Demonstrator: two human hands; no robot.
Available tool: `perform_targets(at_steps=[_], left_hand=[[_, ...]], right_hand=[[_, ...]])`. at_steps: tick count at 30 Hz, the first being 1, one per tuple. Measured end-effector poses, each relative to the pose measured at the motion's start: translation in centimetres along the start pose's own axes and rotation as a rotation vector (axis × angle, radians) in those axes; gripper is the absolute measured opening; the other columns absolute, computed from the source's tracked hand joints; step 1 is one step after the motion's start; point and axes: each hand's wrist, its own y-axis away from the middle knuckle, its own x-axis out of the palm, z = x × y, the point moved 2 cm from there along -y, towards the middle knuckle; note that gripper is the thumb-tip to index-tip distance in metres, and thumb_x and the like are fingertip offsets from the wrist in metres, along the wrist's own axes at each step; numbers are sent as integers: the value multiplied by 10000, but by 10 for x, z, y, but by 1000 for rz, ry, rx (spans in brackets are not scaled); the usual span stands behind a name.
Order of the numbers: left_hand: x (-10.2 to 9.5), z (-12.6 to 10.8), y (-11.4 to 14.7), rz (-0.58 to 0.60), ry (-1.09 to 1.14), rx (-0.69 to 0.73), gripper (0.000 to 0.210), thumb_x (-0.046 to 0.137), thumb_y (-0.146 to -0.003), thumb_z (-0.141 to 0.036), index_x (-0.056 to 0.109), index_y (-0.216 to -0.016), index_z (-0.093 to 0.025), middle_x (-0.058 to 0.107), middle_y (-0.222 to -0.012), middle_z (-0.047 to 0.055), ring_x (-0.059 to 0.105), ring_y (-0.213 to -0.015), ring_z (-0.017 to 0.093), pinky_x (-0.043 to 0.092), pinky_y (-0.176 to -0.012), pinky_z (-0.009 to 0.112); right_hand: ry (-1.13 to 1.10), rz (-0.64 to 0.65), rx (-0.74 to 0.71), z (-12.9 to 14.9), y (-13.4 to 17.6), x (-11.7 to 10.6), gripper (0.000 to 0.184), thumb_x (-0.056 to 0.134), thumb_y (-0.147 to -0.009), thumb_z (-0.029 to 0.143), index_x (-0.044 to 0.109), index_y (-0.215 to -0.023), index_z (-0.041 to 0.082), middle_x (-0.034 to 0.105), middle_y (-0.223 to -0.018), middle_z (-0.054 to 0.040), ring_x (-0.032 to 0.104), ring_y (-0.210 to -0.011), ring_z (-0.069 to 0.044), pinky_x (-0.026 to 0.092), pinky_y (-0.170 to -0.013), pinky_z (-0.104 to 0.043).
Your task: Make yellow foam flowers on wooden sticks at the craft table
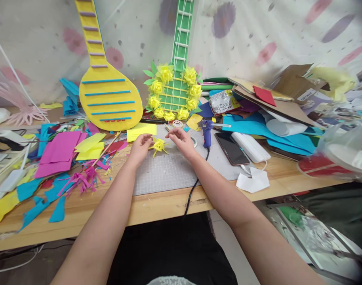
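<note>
A yellow crepe-paper flower (159, 145) with narrow pointed strips below it is on or just above the grey cutting mat (160, 174), between my two hands. My left hand (141, 148) is at its left edge, fingers loosely bent; contact with the petals is hard to make out. My right hand (182, 141) is on the other side, fingers apart and holding nothing, with a gap to the flower. Behind the hands stands a green paper guitar shape (179, 59), ringed with similar yellow flowers. A folded yellow paper (141, 132) lies behind my left hand.
A blue glue gun (206, 134) with its cord, a phone (232, 148) and a white power bank (250, 147) lie right. Paper scraps and a magenta stack (58, 152) cover the left. A yellow guitar shape (109, 95) leans behind; a plastic-covered red tub (323, 166) stands far right.
</note>
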Motion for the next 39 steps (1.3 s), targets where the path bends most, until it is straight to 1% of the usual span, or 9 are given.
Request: perform_targets(at_steps=[3, 6, 9, 12, 16, 21, 26, 30, 39], left_hand=[[-13, -4, -4, -73, -28, 25, 194, 576, -710, -244, 551, -880, -155, 622, -852, 46, 613, -701, 128, 495, -639, 274], [-30, -7, -6, -108, -172, 33, 235, 645, -650, -272, 565, -837, -156, 620, -792, 35, 599, -621, 125, 474, -569, 258], [-40, -3, -5, 88, -365, -19, 325, 722, -558, -331, 596, -799, -153, 612, -656, 30, 583, -568, 141, 432, -521, 249], [-43, 2, -4, 193, -415, 19, 452, 774, -454, -289, 602, -855, -169, 636, -714, 29, 590, -634, 147, 441, -568, 254], [-34, 5, -3, 130, -434, 134, 434, 747, -479, -239, 573, -874, -191, 598, -638, -20, 541, -566, 120, 408, -556, 239], [-11, 0, 8, 69, -536, 288, 353, 645, -612, -210, 524, -944, -221, 602, -705, -17, 541, -618, 126, 387, -598, 249], [4, 1, 15, 104, -520, 341, 318, 588, -650, -170, 502, -948, -235, 579, -744, -14, 545, -661, 130, 392, -600, 248], [3, 0, 15, 29, -525, 335, 312, 571, -642, -142, 480, -925, -234, 574, -757, -14, 547, -668, 131, 409, -624, 251], [2, 2, 11, 6, -436, 321, 317, 576, -624, -150, 444, -905, -217, 562, -784, -12, 566, -672, 116, 428, -619, 240]], right_hand=[[43, -113, 64, -11, -3, -4, 189, 475, -777, 353, 514, -705, 182, 583, -709, 0, 531, -689, -109, 426, -713, -283], [152, -128, 124, -18, -4, -5, 191, 487, -764, 353, 527, -693, 179, 551, -672, 13, 481, -627, -102, 405, -652, -271], [294, -44, 104, -18, -1, -1, 175, 539, -732, 357, 547, -765, 185, 557, -724, 7, 471, -628, -108, 400, -631, -269], [454, 26, -11, -10, 5, 5, 252, 601, -697, 349, 547, -888, 195, 570, -859, -21, 487, -697, -126, 416, -676, -283], [656, 51, -167, 0, 12, 15, 306, 597, -706, 299, 523, -984, 195, 550, -955, -62, 499, -853, -178, 412, -777, -321], [816, -2, -229, 1, 13, 28, 356, 577, -715, 304, 500, -1034, 167, 528, -1024, -111, 453, -984, -248, 382, -855, -374], [859, -23, -194, -2, 11, 30, 350, 475, -720, 161, 477, -1070, 152, 507, -1046, -126, 448, -991, -251, 383, -865, -377], [874, -12, -198, -3, 11, 29, 364, 466, -714, 152, 468, -1078, 144, 501, -1052, -134, 453, -998, -256, 387, -865, -383], [832, -51, -74, -8, 8, 26, 410, 396, -688, 75, 458, -1086, 155, 511, -1067, -126, 521, -824, -206, 437, -684, -332]])
